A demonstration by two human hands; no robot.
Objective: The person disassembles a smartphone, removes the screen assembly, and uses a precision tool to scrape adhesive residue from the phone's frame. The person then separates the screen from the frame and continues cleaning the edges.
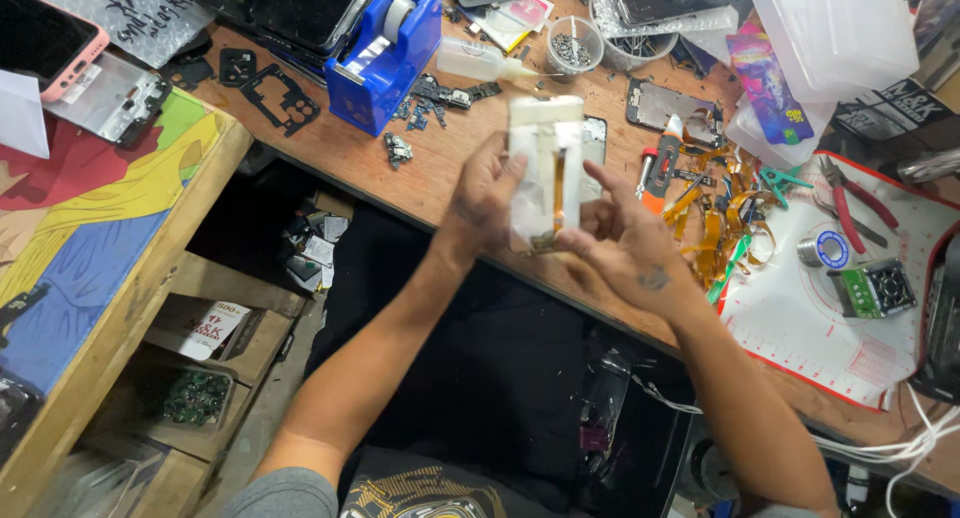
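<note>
both hands are raised above the counter [420,168], holding one thing between them: a white phone panel [545,173] stood nearly upright, with an orange flex strip [558,188] running down its middle. the left hand [485,193] closes on the panel's left edge, fingers curled around it. the right hand [625,243] grips the lower right edge, fingertips pinched at the bottom corner where the strip ends — neither hand is free or spread wide.

as a judgement only: the panel is stripped bare and out of any phone body, and the strip looks seated along it, so the work seems mid-way, with the part being checked or fitted and nothing closed up yet.

just beyond the hands a dark phone frame [665,106] lies flat. to the right of the right hand sit a tangle of orange flex cables [720,203], red-handled pliers [850,208] and a roll of tape [826,249] on a white mat [800,328]. beyond and to the left of the left hand stand a blue tape dispenser [385,58], a small squeeze bottle [480,63] and a cup of screws [573,46] — all untouched.
</note>
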